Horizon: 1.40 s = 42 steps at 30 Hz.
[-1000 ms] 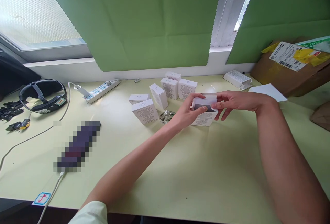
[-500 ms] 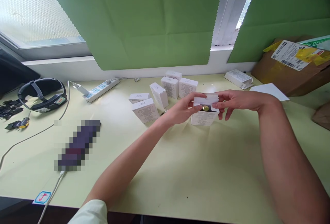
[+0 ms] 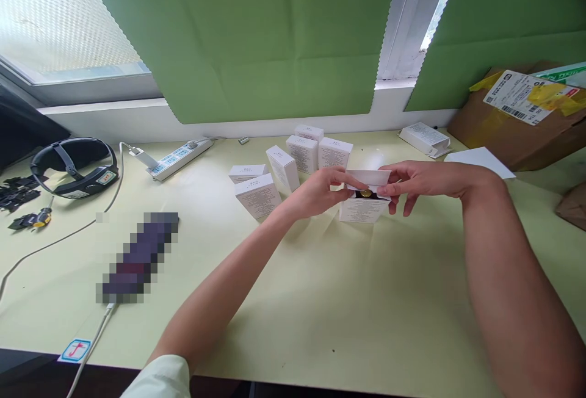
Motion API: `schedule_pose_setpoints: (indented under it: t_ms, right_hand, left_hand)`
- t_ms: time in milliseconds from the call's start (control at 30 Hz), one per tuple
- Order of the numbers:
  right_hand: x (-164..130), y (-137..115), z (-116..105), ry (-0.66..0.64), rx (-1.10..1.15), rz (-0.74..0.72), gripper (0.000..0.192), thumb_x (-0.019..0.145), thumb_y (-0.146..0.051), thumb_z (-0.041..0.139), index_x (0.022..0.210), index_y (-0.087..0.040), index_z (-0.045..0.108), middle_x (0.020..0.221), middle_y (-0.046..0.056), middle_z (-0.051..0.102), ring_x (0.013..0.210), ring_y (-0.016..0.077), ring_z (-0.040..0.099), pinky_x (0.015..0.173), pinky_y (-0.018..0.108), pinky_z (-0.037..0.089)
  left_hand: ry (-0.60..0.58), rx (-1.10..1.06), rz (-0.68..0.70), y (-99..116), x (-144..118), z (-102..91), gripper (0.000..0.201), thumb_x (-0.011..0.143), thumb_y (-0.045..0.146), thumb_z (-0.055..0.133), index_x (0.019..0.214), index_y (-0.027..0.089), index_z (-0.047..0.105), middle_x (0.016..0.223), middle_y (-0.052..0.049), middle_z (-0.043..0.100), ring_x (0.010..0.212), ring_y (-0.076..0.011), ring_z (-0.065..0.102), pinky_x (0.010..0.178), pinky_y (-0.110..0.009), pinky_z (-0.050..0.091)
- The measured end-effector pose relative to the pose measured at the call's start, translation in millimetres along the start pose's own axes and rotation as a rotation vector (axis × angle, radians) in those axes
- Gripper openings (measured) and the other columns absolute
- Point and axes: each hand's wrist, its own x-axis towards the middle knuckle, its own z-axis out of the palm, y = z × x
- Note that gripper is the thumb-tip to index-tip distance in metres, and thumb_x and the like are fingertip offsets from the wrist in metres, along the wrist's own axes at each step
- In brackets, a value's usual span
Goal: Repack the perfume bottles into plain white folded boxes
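Note:
A small white printed carton (image 3: 363,210) stands upright on the pale table, its top lid flap (image 3: 368,177) tilted partly over the opening. Inside the opening a dark item with a round gold piece (image 3: 365,193) shows. My left hand (image 3: 323,192) pinches the left end of the flap between thumb and fingers. From the right, my right hand (image 3: 414,182) grips the flap's other end and the carton's upper corner, its lower fingers hanging beside the box. Several closed white cartons (image 3: 259,195) stand just left of and behind my left hand.
A white box (image 3: 425,140) lies at the back right, near a white sheet (image 3: 480,162) and a taped cardboard box (image 3: 517,123). On the left are a power strip (image 3: 180,159), a black headset (image 3: 75,169), a blurred phone (image 3: 140,257) and white cables.
The lid flap has tipped forward and lower over the carton's opening, covering more of the dark inside. My left fingers have shifted onto the flap's edge.

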Motion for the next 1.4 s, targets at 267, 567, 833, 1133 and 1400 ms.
schedule_pose_setpoints:
  t_ms: [267,567,833,1133,1400]
  right_hand:
    - [0.1,-4.0,1.0,0.050,-0.082,-0.002,0.052,0.071,-0.056,0.078,0.116,-0.033,0.069,0.092,0.004,0.071,0.083,0.0267,0.071,0.076,0.042,0.060]
    - [-7.9,-13.9,3.9,0.121,-0.049,-0.089,0.053,0.083,-0.068,0.058,0.119,-0.031,0.069,0.102,0.006,0.072,0.082,0.0255,0.073,0.077,0.041,0.057]
    - [-6.9,-15.3,4.3,0.077,-0.186,-0.045,0.053,0.082,-0.060,0.066,0.130,-0.040,0.064,0.113,0.003,0.073,0.089,0.0265,0.074,0.089,0.046,0.055]
    - [-5.6,-14.7,3.3,0.092,-0.296,-0.042,0.060,0.078,-0.060,0.068,0.133,-0.041,0.060,0.089,0.000,0.077,0.091,0.0297,0.073,0.090,0.046,0.050]
    - [-5.4,-14.8,4.4,0.098,-0.309,-0.038,0.058,0.079,-0.061,0.066,0.133,-0.041,0.060,0.088,0.000,0.077,0.092,0.0307,0.073,0.088,0.046,0.049]
  left_hand:
    - [-0.141,0.039,-0.033,5.7,-6.3,-13.6,0.031,0.096,0.042,0.052,0.119,0.034,0.071,0.111,-0.003,0.061,0.082,-0.0135,0.056,0.062,-0.024,0.041]
    - [-0.031,0.172,0.090,9.6,-5.3,-13.8,0.023,0.094,0.032,0.057,0.108,0.029,0.074,0.126,-0.004,0.060,0.088,-0.0142,0.061,0.075,-0.029,0.048]
    - [0.047,0.046,0.141,14.7,-6.5,-14.6,0.017,0.094,0.034,0.058,0.100,0.021,0.066,0.109,-0.004,0.066,0.100,-0.0155,0.063,0.092,-0.033,0.052]
    - [0.001,0.123,0.196,6.1,-4.4,-5.0,0.016,0.096,0.024,0.055,0.107,0.023,0.067,0.112,-0.004,0.060,0.101,-0.0133,0.062,0.097,-0.034,0.052]
    - [-0.003,0.147,0.196,7.1,-4.0,-4.8,0.017,0.094,0.022,0.055,0.106,0.023,0.067,0.112,-0.005,0.058,0.102,-0.0143,0.061,0.095,-0.035,0.054]
